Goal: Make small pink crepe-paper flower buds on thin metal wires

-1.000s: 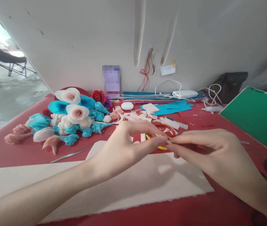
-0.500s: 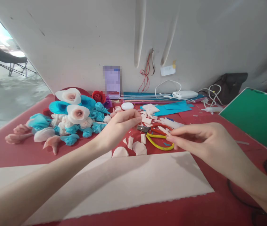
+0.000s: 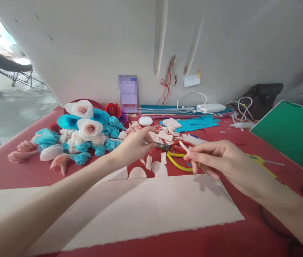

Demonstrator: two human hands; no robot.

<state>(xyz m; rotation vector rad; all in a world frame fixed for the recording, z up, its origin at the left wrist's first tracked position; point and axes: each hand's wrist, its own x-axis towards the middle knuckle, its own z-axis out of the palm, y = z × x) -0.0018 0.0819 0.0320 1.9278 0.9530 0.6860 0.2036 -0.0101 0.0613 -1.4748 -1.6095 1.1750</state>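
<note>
My right hand (image 3: pixel 218 159) pinches a small, narrow roll of pale paper (image 3: pixel 184 145) between thumb and fingertips. A thin dark line like a wire runs below that hand; I cannot tell whether it joins the roll. My left hand (image 3: pixel 137 142) reaches over the pale paper scraps (image 3: pixel 167 135), thumb and fingers apart, with nothing visible in them. Yellow-and-red-handled pliers (image 3: pixel 179 162) lie between the hands. Several cut pale petals (image 3: pixel 159 169) rest just behind a large pale paper sheet (image 3: pixel 151 210), which my left forearm crosses.
Blue, white and pink paper flowers (image 3: pixel 90 128) are heaped at the left. Blue paper (image 3: pixel 194 123), a white oval case (image 3: pixel 145 121) and a cabled white power strip (image 3: pixel 210 107) lie towards the wall. A green board (image 3: pixel 293 135) stands at the right, beside a yellow tool (image 3: pixel 258 159).
My left hand's fingers have parted and dropped slightly towards the scraps. My right hand has shifted a little left and turned, so the pale roll now points upward.
</note>
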